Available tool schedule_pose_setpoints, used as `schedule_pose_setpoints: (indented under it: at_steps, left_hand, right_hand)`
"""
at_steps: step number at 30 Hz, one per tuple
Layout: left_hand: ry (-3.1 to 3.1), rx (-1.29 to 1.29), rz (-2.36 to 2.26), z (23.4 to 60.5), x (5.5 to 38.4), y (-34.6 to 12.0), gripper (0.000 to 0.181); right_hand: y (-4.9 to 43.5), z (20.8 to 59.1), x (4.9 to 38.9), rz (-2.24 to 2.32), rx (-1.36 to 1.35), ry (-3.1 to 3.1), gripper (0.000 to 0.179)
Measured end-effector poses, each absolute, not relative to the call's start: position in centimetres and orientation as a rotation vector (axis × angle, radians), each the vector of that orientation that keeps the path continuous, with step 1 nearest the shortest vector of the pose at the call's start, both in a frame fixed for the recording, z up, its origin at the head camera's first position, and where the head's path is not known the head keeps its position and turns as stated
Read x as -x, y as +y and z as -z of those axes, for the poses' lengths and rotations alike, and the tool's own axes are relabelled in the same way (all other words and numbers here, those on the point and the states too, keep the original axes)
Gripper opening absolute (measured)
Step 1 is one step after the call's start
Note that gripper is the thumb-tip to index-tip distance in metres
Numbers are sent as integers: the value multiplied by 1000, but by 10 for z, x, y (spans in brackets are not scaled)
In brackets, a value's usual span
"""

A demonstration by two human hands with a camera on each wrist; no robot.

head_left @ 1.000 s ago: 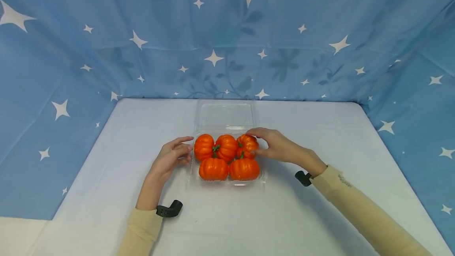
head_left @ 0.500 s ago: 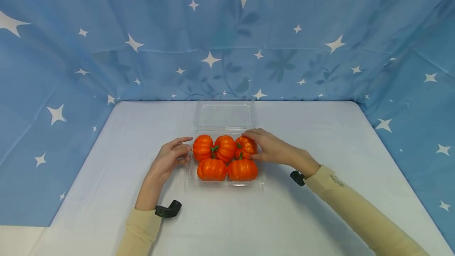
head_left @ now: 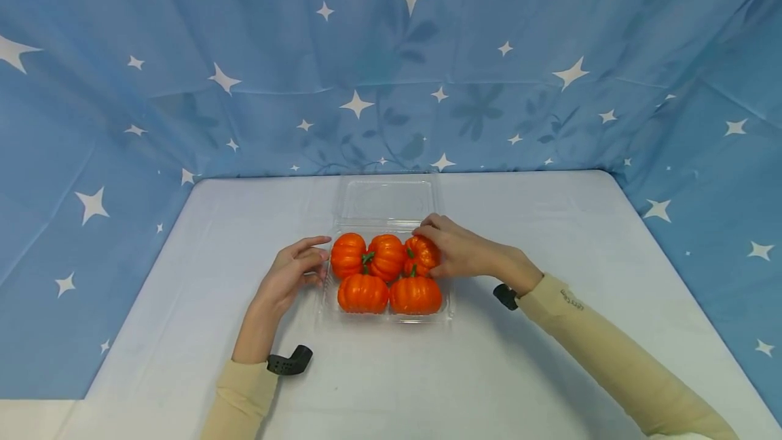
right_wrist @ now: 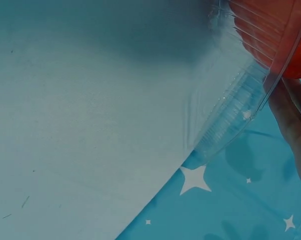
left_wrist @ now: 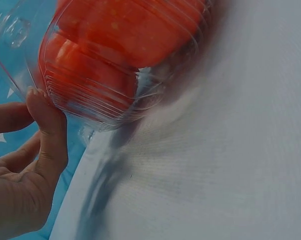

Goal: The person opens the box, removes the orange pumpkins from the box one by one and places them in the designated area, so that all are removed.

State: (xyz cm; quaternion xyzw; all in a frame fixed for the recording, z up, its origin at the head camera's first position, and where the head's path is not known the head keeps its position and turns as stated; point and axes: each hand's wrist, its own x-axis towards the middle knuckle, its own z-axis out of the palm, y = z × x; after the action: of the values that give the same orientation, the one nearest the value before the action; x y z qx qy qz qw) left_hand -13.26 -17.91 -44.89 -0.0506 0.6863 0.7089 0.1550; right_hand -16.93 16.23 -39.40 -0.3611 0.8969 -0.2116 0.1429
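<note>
Several small orange pumpkins with green stems fill a clear plastic clamshell container (head_left: 449,301), three in the back row and two in front. My left hand (head_left: 290,273) is at the container's left side; in the left wrist view, the thumb and a finger (left_wrist: 45,117) pinch its rim. My right hand (head_left: 462,250) reaches in over the right wall and grips the back right pumpkin (head_left: 421,254), thumb on the near side and fingers on the far side. Part of that pumpkin is hidden by the hand. In the right wrist view, only some fingers (right_wrist: 290,117) show beside the rim.
The container's clear lid (head_left: 387,199) lies folded open behind it, near the back edge of the white table (head_left: 537,209). Blue star-patterned cloth (head_left: 379,53) hangs behind and at both sides. Dark bands (head_left: 290,362) are on both wrists.
My right hand has shifted slightly left and closed in around the back right pumpkin, which has moved a little left. My left hand has stayed at the container's rim.
</note>
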Motion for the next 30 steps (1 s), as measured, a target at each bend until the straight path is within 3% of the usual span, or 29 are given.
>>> schedule_pose_setpoints:
  at_steps: [19,30]
  left_hand:
    - [1984,162,-2017,449,131,-177,46]
    - [1994,181,-2014,449,129,-177,47]
  right_hand:
    - [167,395,168,650,1055,2669,66]
    - [179,391,174,903,1003,2620,72]
